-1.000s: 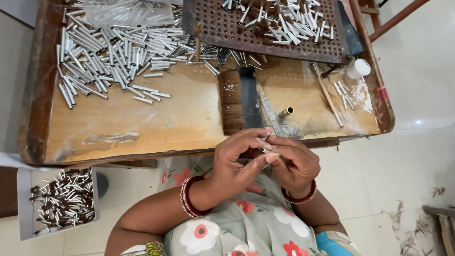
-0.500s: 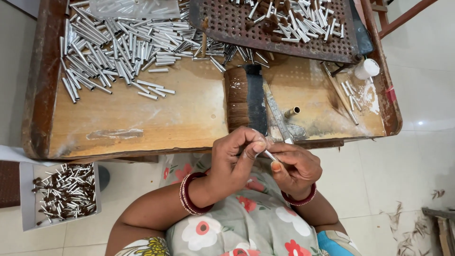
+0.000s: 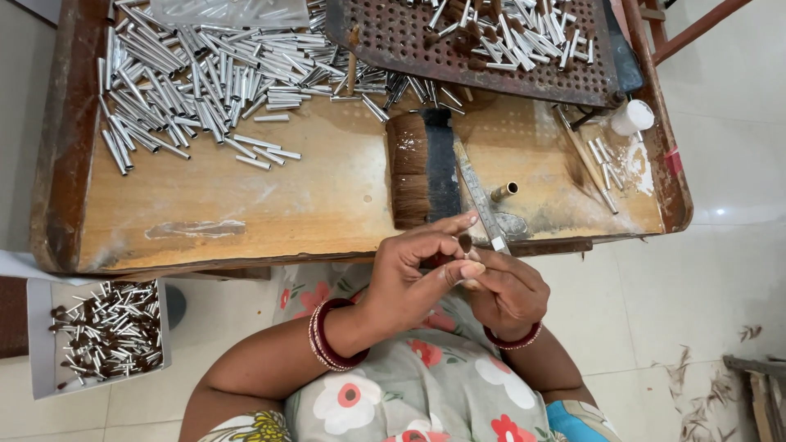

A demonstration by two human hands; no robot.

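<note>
Left hand: my left hand [image 3: 409,274] is curled just in front of the table [image 3: 246,205] edge, thumb and forefinger pinching a small dark brush tuft [image 3: 464,243].
Right hand: my right hand [image 3: 508,290] sits under it, touching it, fingers closed on the same small piece; I cannot tell if a metal tube is in there.
Done so far: the grey box [image 3: 37,344] by my left knee holds a heap of tubes with dark tips, which I judge finished.
Left to do: a large pile of bare silver tubes [image 3: 188,90] lies on the table, more on the perforated brown board [image 3: 458,57].
Other things: a flat bundle of brown bristle [image 3: 409,168], a brass tube [image 3: 503,191], a metal ruler [image 3: 475,184].
Packages: a small white jar [image 3: 632,117] near the right rim; a clear plastic bag [image 3: 229,12] at the far edge.
</note>
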